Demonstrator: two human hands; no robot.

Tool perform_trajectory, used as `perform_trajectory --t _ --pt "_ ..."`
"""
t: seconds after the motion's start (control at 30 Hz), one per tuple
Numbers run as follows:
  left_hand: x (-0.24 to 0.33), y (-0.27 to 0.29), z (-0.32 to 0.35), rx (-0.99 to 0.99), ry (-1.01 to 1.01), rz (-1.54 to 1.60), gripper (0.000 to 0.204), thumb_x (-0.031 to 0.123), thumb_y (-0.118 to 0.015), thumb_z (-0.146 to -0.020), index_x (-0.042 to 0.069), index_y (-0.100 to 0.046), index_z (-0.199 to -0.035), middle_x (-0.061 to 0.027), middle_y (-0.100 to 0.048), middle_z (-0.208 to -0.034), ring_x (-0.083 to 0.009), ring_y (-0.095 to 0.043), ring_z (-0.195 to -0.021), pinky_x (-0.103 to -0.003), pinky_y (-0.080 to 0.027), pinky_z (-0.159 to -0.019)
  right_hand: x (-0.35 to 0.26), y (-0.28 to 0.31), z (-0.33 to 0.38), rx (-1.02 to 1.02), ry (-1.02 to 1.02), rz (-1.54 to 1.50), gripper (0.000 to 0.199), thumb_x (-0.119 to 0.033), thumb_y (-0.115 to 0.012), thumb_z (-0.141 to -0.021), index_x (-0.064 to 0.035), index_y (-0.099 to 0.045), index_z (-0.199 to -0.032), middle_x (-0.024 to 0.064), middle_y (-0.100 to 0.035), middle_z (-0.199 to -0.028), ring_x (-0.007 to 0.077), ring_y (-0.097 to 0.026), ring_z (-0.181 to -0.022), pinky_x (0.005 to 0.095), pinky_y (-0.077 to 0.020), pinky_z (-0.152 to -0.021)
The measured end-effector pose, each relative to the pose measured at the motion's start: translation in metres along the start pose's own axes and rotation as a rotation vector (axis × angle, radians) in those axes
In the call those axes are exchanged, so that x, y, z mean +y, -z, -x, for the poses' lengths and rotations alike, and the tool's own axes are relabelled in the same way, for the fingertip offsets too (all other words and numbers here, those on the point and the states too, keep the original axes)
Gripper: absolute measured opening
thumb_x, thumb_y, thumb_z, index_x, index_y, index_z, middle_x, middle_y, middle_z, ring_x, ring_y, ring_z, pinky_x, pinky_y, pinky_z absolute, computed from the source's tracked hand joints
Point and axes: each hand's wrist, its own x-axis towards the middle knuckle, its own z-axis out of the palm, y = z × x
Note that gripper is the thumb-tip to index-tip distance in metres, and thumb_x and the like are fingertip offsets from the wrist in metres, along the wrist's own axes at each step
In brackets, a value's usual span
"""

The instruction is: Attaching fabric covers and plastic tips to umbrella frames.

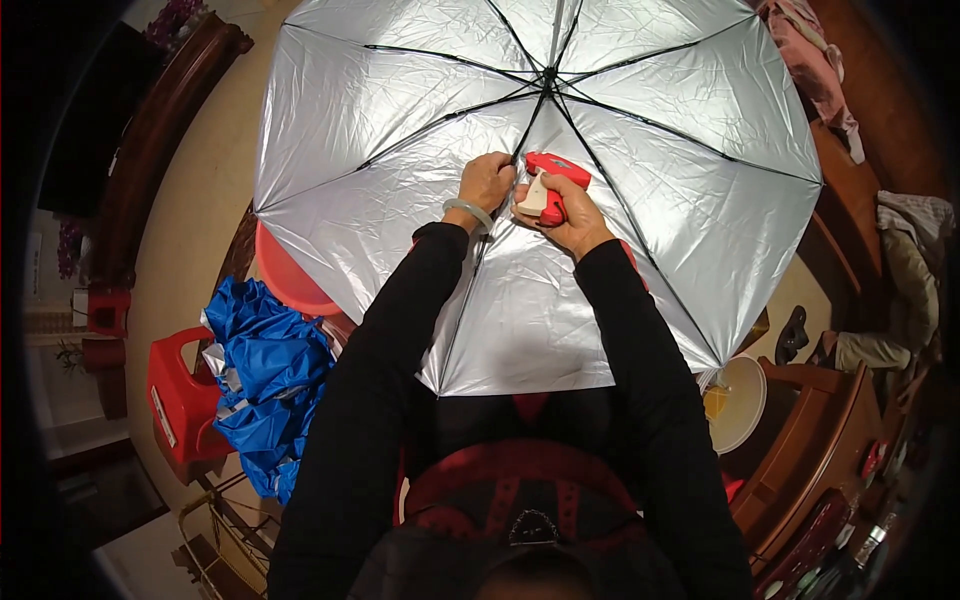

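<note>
An opened umbrella with a silver lining spreads in front of me, its inside toward me. Black ribs run out from its hub. My left hand, with a pale bangle at the wrist, closes its fingers at one dark rib below the hub. Close beside it, my right hand grips a red and cream hand tool. The tool's kind does not show clearly. It is held over the lining, between two ribs, and its working end is partly hidden by my fingers.
Crumpled blue fabric lies at the left over a red plastic stool. A pink-red basin shows under the umbrella's left edge. On the right stand a pale round container and wooden furniture.
</note>
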Motion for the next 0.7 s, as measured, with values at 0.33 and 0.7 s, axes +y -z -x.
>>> perform_trajectory --t 0.33,0.7 --pt "0.011 0.002 0.001 -0.017 0.026 0.064 0.022 0.018 -0.049 -0.073 0.002 -0.061 -0.082 -0.0195 -0.059 -0.075 -0.0345 -0.057 -0.074 -0.04 -0.044 -0.069 -0.01 0.002 -0.007 -0.055 -0.06 0.164 0.025 -0.011 -0.049 -0.081 -0.0022 -0.045 -0.104 0.0154 -0.057 -0.082 0.0272 -0.059 -0.074 0.0467 -0.0496 -0.071" --pt "0.002 -0.007 0.001 0.016 -0.038 -0.002 0.02 0.017 -0.049 -0.073 0.001 -0.06 -0.078 -0.0199 -0.059 -0.074 -0.0352 -0.057 -0.072 -0.041 -0.044 -0.067 -0.01 0.029 -0.034 -0.073 -0.092 0.282 0.019 -0.011 -0.05 -0.08 -0.001 -0.047 -0.096 0.011 -0.058 -0.074 0.0236 -0.059 -0.066 0.0418 -0.0515 -0.062"
